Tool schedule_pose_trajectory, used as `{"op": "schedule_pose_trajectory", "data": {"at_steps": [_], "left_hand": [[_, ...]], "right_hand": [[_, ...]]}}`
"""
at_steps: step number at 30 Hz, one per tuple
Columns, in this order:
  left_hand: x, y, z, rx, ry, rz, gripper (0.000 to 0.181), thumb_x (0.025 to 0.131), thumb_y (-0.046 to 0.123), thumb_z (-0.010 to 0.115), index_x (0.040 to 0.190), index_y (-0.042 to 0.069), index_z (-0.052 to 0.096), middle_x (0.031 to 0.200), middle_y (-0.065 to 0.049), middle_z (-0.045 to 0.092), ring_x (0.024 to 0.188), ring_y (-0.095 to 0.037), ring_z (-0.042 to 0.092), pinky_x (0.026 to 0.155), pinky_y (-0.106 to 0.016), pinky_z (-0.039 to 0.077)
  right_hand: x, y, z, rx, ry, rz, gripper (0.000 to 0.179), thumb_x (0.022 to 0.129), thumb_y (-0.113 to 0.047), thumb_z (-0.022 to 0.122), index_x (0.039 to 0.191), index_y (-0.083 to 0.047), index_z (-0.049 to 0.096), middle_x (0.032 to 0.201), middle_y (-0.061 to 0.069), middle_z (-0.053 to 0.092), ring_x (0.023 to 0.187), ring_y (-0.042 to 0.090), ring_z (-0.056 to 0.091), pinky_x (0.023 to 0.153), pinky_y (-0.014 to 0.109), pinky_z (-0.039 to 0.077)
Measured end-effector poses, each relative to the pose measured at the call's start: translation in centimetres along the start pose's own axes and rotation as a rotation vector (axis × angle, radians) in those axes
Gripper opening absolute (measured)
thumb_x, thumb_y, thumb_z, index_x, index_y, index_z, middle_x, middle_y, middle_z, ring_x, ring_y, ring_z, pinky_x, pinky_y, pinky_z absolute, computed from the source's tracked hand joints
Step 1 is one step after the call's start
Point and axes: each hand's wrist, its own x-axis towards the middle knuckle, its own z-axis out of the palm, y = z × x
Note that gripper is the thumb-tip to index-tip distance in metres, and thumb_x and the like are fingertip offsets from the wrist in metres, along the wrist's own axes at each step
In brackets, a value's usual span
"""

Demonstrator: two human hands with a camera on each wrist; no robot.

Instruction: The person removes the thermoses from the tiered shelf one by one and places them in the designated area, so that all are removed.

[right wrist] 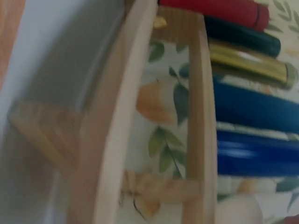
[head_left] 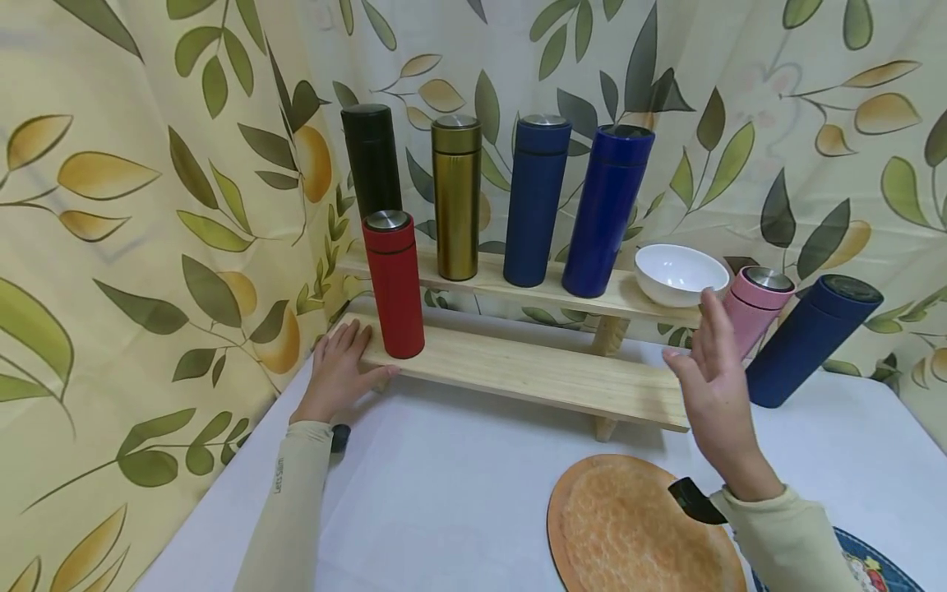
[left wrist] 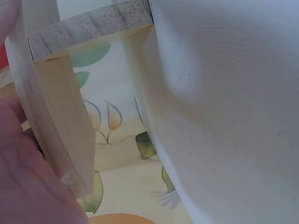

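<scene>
Wooden two-tier shelf (head_left: 621,388) on a white tabletop (head_left: 429,493)

Left hand (head_left: 336,374) rests relaxed on the near tier's (head_left: 518,364) left end, beside the red flask (head_left: 395,288); right hand (head_left: 718,395) hovers wide, holding nothing, near its right end. Jolting the shelf could topple the tall, narrow flasks (head_left: 536,205). Leaf-patterned curtain (head_left: 562,41) encloses the far and left sides.

Pale rack (head_left: 533,367), red flask (head_left: 395,288), 3 blue flasks (head_left: 537,205), leaf-patterned curtain (head_left: 728,185)

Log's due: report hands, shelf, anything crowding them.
Left hand rests on lower shelf, left end. Right hand raised, empty. Red flask stands on same shelf, close beside left hand.
</scene>
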Motion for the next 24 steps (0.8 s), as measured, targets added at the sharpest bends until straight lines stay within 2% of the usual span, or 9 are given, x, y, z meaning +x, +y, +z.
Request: {"op": "schedule_pose_trajectory", "data": {"at_steps": [5,10,17,24], "left_hand": [[-0.2,0.0,-0.1,0.009,-0.005,-0.007,0.099,0.096,0.057,0.074,0.164,-0.004,0.036,0.172,-0.03,0.023,0.16,-0.046,0.013,0.126,-0.064,0.0],[-0.1,0.3,-0.1,-0.007,0.006,0.002,0.097,0.096,0.055,0.075,0.163,-0.004,0.038,0.171,-0.03,0.024,0.16,-0.045,0.013,0.126,-0.063,0.001],[-0.1,0.5,-0.1,-0.01,0.012,0.003,0.096,0.096,0.055,0.075,0.162,-0.004,0.039,0.171,-0.029,0.025,0.16,-0.044,0.013,0.126,-0.063,0.002],[-0.2,0.3,-0.2,-0.007,0.015,-0.002,0.096,0.096,0.055,0.074,0.162,-0.005,0.039,0.171,-0.029,0.025,0.16,-0.044,0.014,0.126,-0.063,0.002]], "right_hand": [[-0.8,1.1,2.8,0.026,-0.09,0.08,0.076,0.109,0.002,0.051,0.173,-0.008,0.012,0.179,0.014,0.002,0.164,0.028,-0.002,0.127,0.026,0.011],[-1.7,1.3,4.9,0.045,-0.172,0.171,0.074,0.111,-0.003,0.051,0.173,-0.009,0.012,0.18,0.01,0.005,0.164,0.032,0.001,0.126,0.026,0.019],[-2.9,2.1,7.2,0.089,-0.26,0.234,0.069,0.113,-0.007,0.049,0.173,-0.013,0.016,0.18,0.005,0.009,0.164,0.029,0.003,0.124,0.024,0.024],[-2.8,2.7,9.4,0.135,-0.308,0.302,0.068,0.114,-0.009,0.048,0.173,-0.013,0.016,0.179,0.002,0.012,0.164,0.026,0.006,0.126,0.03,0.023]]}}
